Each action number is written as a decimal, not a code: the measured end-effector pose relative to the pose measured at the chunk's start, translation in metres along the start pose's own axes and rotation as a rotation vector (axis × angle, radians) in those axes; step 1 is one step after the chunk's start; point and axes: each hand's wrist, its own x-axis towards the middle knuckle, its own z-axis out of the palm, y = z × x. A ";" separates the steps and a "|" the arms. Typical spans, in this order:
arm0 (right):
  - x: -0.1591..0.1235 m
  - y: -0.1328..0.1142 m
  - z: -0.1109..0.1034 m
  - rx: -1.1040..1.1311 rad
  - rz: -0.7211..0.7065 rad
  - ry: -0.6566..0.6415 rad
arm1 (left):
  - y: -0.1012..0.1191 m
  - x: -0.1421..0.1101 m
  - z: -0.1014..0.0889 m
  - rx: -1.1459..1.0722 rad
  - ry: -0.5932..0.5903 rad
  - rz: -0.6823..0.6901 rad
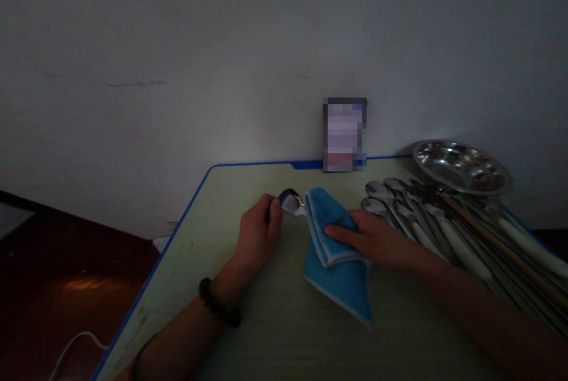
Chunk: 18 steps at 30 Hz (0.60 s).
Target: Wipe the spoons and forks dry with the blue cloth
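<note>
Between my two hands is a shiny metal spoon [290,200], its bowl toward the left. My left hand [261,227], with a dark bead bracelet at the wrist, grips the tip of the bowl between thumb and fingers. A folded blue cloth [337,251] with pale edging is held in my right hand [366,233], thumb on top. The cloth covers the rest of the spoon, so its handle is hidden, and a loose corner hangs down. My right fingers are mostly out of sight behind the cloth.
Several spoons and other long utensils [461,245] lie in a pile on the right of the pale, blue-edged table [186,268]. Behind them a round metal dish [461,165] leans at the wall. A phone-like screen [344,135] stands upright at the back edge.
</note>
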 end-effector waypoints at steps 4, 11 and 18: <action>-0.011 -0.011 -0.027 -0.084 0.000 -0.047 | -0.004 -0.002 0.000 -0.112 0.034 -0.005; -0.028 -0.020 -0.061 -0.227 0.038 -0.083 | -0.006 -0.008 0.000 -0.533 -0.171 0.141; -0.035 -0.016 -0.076 -0.108 0.016 -0.124 | 0.001 -0.009 -0.005 -0.453 -0.250 0.391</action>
